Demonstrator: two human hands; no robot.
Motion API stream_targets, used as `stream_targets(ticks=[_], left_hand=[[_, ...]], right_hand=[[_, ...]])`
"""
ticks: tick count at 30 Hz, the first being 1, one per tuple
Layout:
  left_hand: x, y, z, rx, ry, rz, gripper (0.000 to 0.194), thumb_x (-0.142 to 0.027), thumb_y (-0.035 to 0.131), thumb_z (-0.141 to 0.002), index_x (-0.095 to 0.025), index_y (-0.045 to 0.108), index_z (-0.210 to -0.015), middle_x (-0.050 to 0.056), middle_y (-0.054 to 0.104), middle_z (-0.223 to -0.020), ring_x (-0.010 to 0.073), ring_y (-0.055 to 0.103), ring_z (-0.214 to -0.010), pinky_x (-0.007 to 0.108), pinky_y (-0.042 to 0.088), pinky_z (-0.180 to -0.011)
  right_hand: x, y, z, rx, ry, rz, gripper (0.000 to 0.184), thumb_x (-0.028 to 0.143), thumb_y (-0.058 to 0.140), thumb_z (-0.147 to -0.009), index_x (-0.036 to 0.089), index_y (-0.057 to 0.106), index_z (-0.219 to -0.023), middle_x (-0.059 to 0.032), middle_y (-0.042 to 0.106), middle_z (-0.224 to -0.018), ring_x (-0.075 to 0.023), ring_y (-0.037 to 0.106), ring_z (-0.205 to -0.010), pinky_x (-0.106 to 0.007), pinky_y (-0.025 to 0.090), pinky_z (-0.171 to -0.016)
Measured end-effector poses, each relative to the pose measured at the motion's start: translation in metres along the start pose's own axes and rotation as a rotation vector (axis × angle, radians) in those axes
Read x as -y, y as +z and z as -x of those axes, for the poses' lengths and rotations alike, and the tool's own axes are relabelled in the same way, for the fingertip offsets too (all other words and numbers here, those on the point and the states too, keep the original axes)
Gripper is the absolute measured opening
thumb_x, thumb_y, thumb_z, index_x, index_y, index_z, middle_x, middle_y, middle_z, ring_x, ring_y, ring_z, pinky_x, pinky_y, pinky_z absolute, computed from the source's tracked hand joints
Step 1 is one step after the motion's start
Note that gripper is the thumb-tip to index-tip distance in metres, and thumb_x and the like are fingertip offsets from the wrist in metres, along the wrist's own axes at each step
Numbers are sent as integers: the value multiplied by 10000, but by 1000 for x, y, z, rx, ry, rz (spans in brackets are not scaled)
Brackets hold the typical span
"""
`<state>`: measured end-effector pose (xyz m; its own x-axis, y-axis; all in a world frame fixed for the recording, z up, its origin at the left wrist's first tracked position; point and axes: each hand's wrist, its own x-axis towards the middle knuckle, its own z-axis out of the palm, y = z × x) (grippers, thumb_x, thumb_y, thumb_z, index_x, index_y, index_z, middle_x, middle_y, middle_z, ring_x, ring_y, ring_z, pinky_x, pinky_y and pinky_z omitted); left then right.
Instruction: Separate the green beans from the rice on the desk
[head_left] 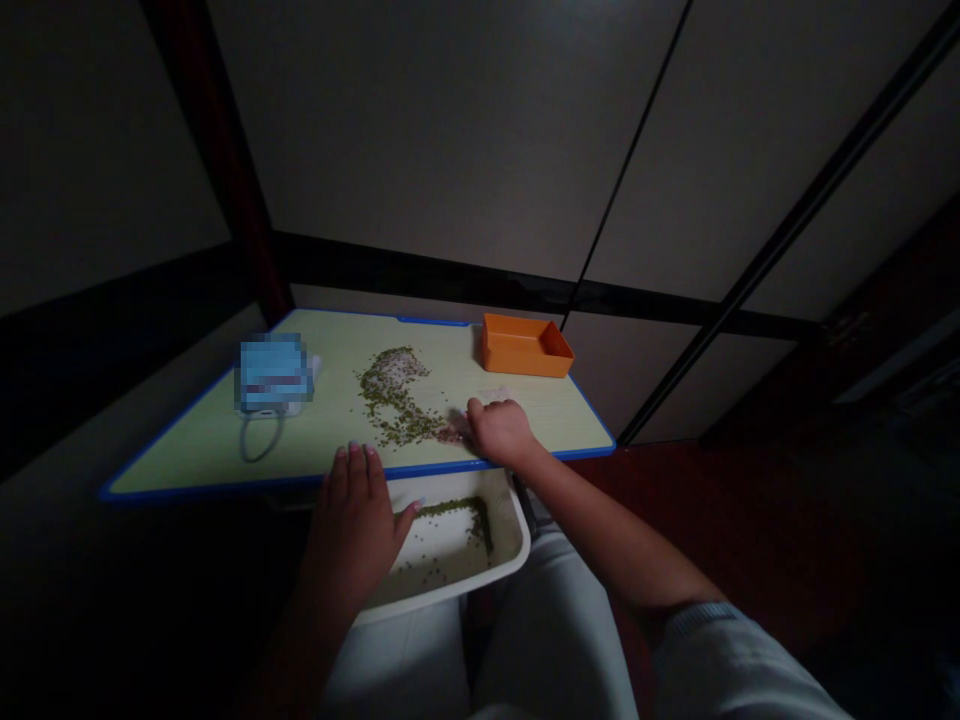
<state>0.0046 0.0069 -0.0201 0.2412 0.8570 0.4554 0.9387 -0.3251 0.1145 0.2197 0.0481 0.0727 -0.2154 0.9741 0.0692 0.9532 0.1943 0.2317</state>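
Note:
A trail of small green and pale grains point(394, 400) lies spread across a yellow-green tabletop with a blue rim point(225, 485). My right hand point(499, 430) rests on the table at the near end of the trail, fingers curled and touching the grains. My left hand point(356, 515) grips the rim of a white rectangular tub point(502, 560), held just below the table's front edge. Some green grains lie inside the tub.
An orange box point(525, 345) stands at the table's far right corner. A blue and white object with a looped cord point(274, 375) sits at the left. My legs in pale trousers are under the tub. Dark walls surround the table.

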Motion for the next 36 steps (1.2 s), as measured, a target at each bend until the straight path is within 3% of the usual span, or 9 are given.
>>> stream_targets(ticks=[6,11,16,21,28,36], left_hand=[[0,2,0,2,-3,-13,893,-551,448,-794,79,287,-1406,373,361,-1484,446,304,-1441,554,312,-1141],[4,7,1,-17,22,-20,904,-587,409,-793,51,274,-1418,347,382,-1486,421,300,-1451,559,322,-1136],[7,14,1,-50,20,-22,906,-592,393,-783,55,291,-1409,335,415,-1468,430,293,-1451,559,308,-1145],[10,21,2,-86,39,-40,899,-601,367,-788,80,341,-1375,362,414,-1451,451,309,-1431,576,310,-1135],[12,25,3,-129,54,-80,891,-595,362,-804,91,338,-1372,367,428,-1430,460,306,-1428,579,316,-1132],[13,17,3,-147,106,-43,870,-592,389,-827,84,333,-1373,392,430,-1418,465,308,-1432,619,355,-1099]], right_hand=[[-13,6,-1,-39,19,-49,365,429,330,-997,160,538,-1130,-156,743,-944,-257,699,-850,-311,430,-713],[-43,7,-1,-130,170,-260,412,372,204,-1037,182,561,-1112,-94,737,-935,-207,659,-817,-275,339,-640],[-66,13,-2,-183,230,-319,387,384,268,-1033,188,602,-1053,-77,729,-942,-177,625,-801,-263,290,-626],[-54,22,-9,-127,139,-239,342,402,345,-1016,204,623,-1012,-68,741,-922,-172,639,-783,-272,260,-609],[-32,22,-23,-158,7,-189,363,429,326,-1020,227,626,-1041,-63,744,-911,-184,654,-796,-275,272,-609],[-30,26,-22,-230,-148,-325,327,409,385,-1009,216,644,-955,-56,735,-844,-168,630,-734,-266,307,-644]])
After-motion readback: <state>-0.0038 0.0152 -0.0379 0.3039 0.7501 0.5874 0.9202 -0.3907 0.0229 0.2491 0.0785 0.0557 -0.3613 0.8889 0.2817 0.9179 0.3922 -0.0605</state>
